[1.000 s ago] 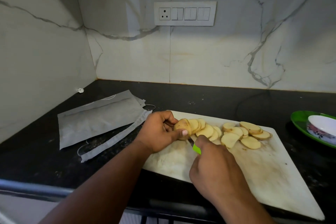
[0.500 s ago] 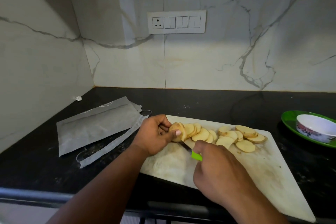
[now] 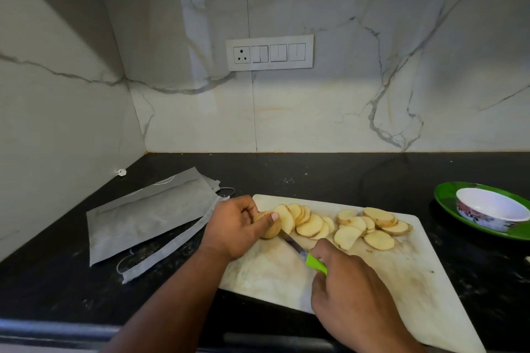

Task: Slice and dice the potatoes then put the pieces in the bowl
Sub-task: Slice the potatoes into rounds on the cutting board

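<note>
With my left hand pinching the shrinking potato end, my right hand gripping the knife is drawing back after freeing another slice, so slicing is nearly finishing.

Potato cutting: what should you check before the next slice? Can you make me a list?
1. Left hand holds the potato end steady: ok.
2. Thumb kept back from the knife: not ok, it lies on the piece close to the blade.
3. Right hand grips the green handle: ok.
4. Cutting board lies flat on the counter: ok.
5. Potato slices out of the blade's way: ok, they lie to the right of the cut.
6. Bowl ready for pieces: ok, it sits on the green plate and looks empty.
</note>
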{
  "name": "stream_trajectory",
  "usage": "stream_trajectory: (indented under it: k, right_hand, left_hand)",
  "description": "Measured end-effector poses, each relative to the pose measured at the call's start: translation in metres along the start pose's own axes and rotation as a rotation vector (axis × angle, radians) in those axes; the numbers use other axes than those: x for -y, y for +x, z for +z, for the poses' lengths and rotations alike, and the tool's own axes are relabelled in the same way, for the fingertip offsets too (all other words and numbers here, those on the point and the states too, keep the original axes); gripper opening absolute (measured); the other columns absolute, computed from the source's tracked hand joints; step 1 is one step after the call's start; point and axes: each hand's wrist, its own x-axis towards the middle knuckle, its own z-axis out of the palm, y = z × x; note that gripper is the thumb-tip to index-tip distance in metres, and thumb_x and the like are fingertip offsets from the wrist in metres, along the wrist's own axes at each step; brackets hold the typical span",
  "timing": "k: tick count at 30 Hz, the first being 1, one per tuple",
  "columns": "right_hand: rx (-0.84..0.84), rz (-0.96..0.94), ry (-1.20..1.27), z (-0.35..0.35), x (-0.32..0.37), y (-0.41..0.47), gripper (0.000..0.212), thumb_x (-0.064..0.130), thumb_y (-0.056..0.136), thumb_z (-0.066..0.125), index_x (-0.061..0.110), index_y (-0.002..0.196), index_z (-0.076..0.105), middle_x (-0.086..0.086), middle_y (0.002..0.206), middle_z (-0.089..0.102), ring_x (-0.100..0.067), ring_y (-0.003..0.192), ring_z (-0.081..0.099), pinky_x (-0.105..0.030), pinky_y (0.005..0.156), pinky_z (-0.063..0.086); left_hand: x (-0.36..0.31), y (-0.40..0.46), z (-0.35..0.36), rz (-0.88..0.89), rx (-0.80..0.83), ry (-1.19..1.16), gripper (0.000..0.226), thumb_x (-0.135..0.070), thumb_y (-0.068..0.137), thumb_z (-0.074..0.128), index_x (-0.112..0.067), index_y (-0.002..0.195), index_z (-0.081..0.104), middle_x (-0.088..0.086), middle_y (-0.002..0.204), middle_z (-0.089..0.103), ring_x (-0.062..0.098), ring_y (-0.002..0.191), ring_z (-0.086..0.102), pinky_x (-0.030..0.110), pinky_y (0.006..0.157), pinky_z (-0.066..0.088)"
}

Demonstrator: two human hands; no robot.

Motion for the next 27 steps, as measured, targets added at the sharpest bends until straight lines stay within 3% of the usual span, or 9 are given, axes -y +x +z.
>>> stream_trajectory:
  k: [4, 8, 15, 21, 23, 25, 27]
  right_hand:
    - [-0.024, 0.016, 0.014, 0.002, -0.003, 0.000, 0.019, 0.034, 0.092, 0.053, 0.043, 0.107, 0.045, 0.015, 0.083, 0.060, -0.004, 0.075, 0.058, -0.018, 0.062, 0.045]
    - [-0.033, 0.028, -0.002, 0.004, -0.005, 0.001, 0.017, 0.033, 0.092, 0.053, 0.041, 0.104, 0.045, 0.016, 0.083, 0.059, -0.004, 0.074, 0.058, -0.017, 0.058, 0.041]
    - [-0.022, 0.047, -0.001, 0.004, -0.005, -0.001, 0.017, 0.033, 0.092, 0.053, 0.041, 0.104, 0.044, 0.014, 0.082, 0.060, -0.005, 0.075, 0.060, -0.020, 0.064, 0.049]
    - [0.056, 0.122, 0.144, -0.003, -0.012, 0.006, 0.014, 0.025, 0.092, 0.057, 0.039, 0.095, 0.054, 0.012, 0.082, 0.063, -0.003, 0.073, 0.060, -0.018, 0.059, 0.047]
    - [0.092, 0.159, 0.293, -0.006, -0.017, 0.010, 0.019, 0.020, 0.090, 0.058, 0.038, 0.088, 0.059, 0.012, 0.082, 0.067, -0.004, 0.070, 0.061, -0.025, 0.062, 0.051]
    - [0.119, 0.183, 0.418, -0.010, -0.020, 0.012, 0.025, 0.014, 0.088, 0.058, 0.038, 0.083, 0.062, 0.014, 0.071, 0.066, 0.000, 0.058, 0.055, -0.024, 0.056, 0.042]
    - [0.127, 0.211, 0.493, -0.013, -0.020, 0.013, 0.025, 0.008, 0.087, 0.057, 0.031, 0.080, 0.064, 0.015, 0.060, 0.060, 0.003, 0.049, 0.049, -0.021, 0.054, 0.035]
  left_hand:
    - [0.001, 0.000, 0.000, 0.024, 0.019, 0.037, 0.057, -0.047, 0.089, 0.077, -0.012, 0.056, 0.046, -0.011, 0.048, 0.035, 0.006, 0.047, 0.037, 0.023, 0.050, 0.036]
    - [0.002, 0.001, 0.001, -0.012, 0.044, -0.014, 0.058, -0.042, 0.094, 0.074, 0.000, 0.063, 0.050, -0.004, 0.053, 0.037, 0.008, 0.049, 0.036, 0.025, 0.052, 0.038]
    - [-0.006, -0.002, -0.002, -0.015, 0.094, -0.200, 0.014, -0.035, 0.092, 0.078, -0.029, 0.100, 0.068, -0.001, 0.060, 0.051, 0.009, 0.055, 0.046, 0.023, 0.056, 0.046]
    - [0.000, -0.002, -0.008, -0.017, 0.176, -0.267, 0.013, -0.025, 0.093, 0.079, -0.028, 0.104, 0.073, -0.004, 0.061, 0.050, 0.009, 0.058, 0.047, 0.021, 0.058, 0.046]
    - [0.001, -0.001, -0.009, -0.024, 0.182, -0.271, 0.015, -0.023, 0.096, 0.074, -0.033, 0.107, 0.075, -0.010, 0.067, 0.060, 0.008, 0.063, 0.055, 0.020, 0.065, 0.049]
    - [-0.001, -0.001, -0.009, -0.043, 0.188, -0.259, 0.013, -0.025, 0.097, 0.073, -0.036, 0.101, 0.079, -0.012, 0.089, 0.074, 0.007, 0.082, 0.069, 0.021, 0.076, 0.054]
    - [-0.002, -0.002, -0.011, -0.061, 0.238, -0.272, 0.013, -0.028, 0.092, 0.079, -0.036, 0.102, 0.079, -0.004, 0.098, 0.075, 0.013, 0.089, 0.070, 0.021, 0.078, 0.057]
